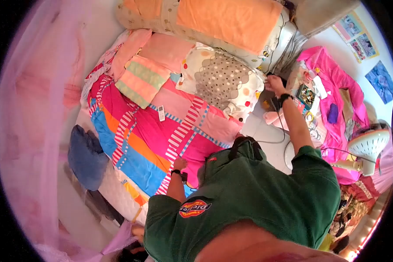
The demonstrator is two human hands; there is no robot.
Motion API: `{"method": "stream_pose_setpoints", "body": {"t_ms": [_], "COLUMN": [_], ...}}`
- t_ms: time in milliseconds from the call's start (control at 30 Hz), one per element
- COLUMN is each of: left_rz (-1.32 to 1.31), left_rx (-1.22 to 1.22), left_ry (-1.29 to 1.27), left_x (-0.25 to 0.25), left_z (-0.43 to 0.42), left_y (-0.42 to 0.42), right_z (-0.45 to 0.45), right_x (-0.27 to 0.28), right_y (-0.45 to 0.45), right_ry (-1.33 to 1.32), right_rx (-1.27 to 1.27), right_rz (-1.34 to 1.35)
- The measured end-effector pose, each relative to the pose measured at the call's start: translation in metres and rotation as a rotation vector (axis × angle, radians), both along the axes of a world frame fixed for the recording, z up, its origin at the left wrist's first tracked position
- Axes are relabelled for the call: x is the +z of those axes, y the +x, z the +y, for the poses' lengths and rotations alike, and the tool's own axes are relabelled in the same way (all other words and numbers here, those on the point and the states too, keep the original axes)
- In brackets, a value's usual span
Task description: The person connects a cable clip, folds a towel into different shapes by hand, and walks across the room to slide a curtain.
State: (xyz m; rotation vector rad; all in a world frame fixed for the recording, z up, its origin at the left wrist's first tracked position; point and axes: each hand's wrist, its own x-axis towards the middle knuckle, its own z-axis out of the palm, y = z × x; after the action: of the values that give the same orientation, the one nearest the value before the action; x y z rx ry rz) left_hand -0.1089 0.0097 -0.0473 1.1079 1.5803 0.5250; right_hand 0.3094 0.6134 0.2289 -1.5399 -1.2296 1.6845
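Observation:
My right hand (pixel 275 85) reaches out to the right edge of a pillow (pixel 225 78) with a grey dotted middle and a white patterned border. Its fingers are curled at the pillow's edge, and what lies in them is not clear. Close to my body, my left hand (pixel 180 164) is low over a pink, blue and orange quilt (pixel 150 131). Its fingers are too small and foreshortened to make out. A white remote control (pixel 161 113) lies on the quilt, below a folded striped cloth (pixel 143 81).
A long rolled bolster with an orange cover (pixel 229 22) lies along the far side. At right, a table with a pink cloth (pixel 336 87) bears a dark tray (pixel 306 96) and small items. A fan-shaped white lamp (pixel 369 146) stands nearby. A blue cushion (pixel 86 157) lies left.

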Motion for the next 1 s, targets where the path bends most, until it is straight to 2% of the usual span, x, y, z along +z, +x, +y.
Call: {"method": "stream_pose_setpoints", "body": {"t_ms": [100, 133, 167, 200, 233, 300, 333, 367, 400, 433, 467, 567, 600, 633, 700, 733, 767, 800, 833, 867, 900, 933, 967, 1000], "left_rz": [0.130, 0.170, 0.218, 0.891, 0.894, -0.142, -0.305, -0.303, -0.001, 0.291, 0.338, 0.348, 0.234, 0.226, 0.113, -0.135, 0.101, 0.102, 0.103, 0.004, -0.002, 0.116, 0.234, 0.334], "left_rx": [0.073, 0.114, 0.158, -0.549, -0.518, 0.593, 0.787, 0.796, 0.567, 0.322, 0.237, 0.287, 0.366, 0.380, 0.576, 0.725, 0.595, 0.559, 0.528, 0.636, 0.624, 0.546, 0.469, 0.345], "left_ry": [-0.031, -0.031, -0.027, 0.081, 0.070, -0.352, -0.317, -0.319, -0.155, 0.008, -0.059, -0.165, -0.213, -0.219, -0.290, -0.211, -0.346, -0.312, -0.272, -0.242, -0.258, -0.243, -0.232, -0.148], "left_x": [0.009, 0.009, 0.010, 0.064, 0.077, 0.083, 0.123, 0.132, 0.137, 0.138, 0.159, 0.181, 0.178, 0.182, 0.190, 0.144, 0.173, 0.170, 0.161, 0.155, 0.150, 0.147, 0.148, 0.147], "left_z": [0.023, 0.038, 0.059, 0.089, 0.110, 0.133, 0.157, 0.171, 0.182, 0.193, 0.209, 0.235, 0.238, 0.244, 0.248, 0.227, 0.247, 0.250, 0.246, 0.245, 0.245, 0.249, 0.254, 0.256], "left_y": [0.008, 0.017, 0.017, 0.031, 0.037, 0.048, 0.063, 0.072, 0.076, 0.079, 0.083, 0.088, 0.088, 0.090, 0.097, 0.090, 0.094, 0.094, 0.093, 0.095, 0.092, 0.093, 0.093, 0.091], "right_z": [0.076, 0.113, 0.132, 0.163, 0.197, 0.253, 0.290, 0.325, 0.353, 0.381, 0.499, 0.453, 0.456, 0.461, 0.468, 0.476, 0.486, 0.493, 0.492, 0.499, 0.549, 0.517, 0.569, 0.589], "right_x": [0.040, 0.037, 0.060, 0.069, 0.070, 0.080, 0.083, 0.082, 0.093, 0.100, 0.036, 0.138, 0.149, 0.155, 0.161, 0.160, 0.157, 0.152, 0.147, 0.139, 0.095, 0.139, 0.098, 0.076], "right_y": [-0.017, -0.019, -0.025, -0.026, -0.027, -0.028, -0.026, -0.020, -0.009, -0.013, 0.035, 0.001, 0.001, -0.003, -0.018, -0.019, -0.017, -0.017, -0.012, -0.009, 0.006, -0.011, 0.013, 0.017], "right_ry": [0.071, 0.185, 0.239, 0.250, 0.273, 0.356, 0.355, 0.420, 0.384, 0.540, 0.753, 0.598, 0.597, 0.569, 0.544, 0.492, 0.440, 0.377, 0.536, 0.704, 0.912, 0.438, 0.627, 0.646], "right_rx": [-0.092, -0.168, -0.249, -0.288, -0.319, -0.343, -0.331, -0.271, -0.131, -0.282, 0.117, -0.239, -0.224, -0.210, -0.168, -0.094, -0.021, 0.002, 0.043, 0.084, 0.128, 0.142, 0.192, 0.095], "right_rz": [0.095, 0.155, 0.148, 0.184, 0.193, 0.205, 0.149, 0.137, 0.298, 0.032, -0.301, -0.328, -0.332, -0.377, -0.418, -0.490, -0.564, -0.638, -0.690, -0.731, -0.793, -1.026, -1.089, -1.174]}}
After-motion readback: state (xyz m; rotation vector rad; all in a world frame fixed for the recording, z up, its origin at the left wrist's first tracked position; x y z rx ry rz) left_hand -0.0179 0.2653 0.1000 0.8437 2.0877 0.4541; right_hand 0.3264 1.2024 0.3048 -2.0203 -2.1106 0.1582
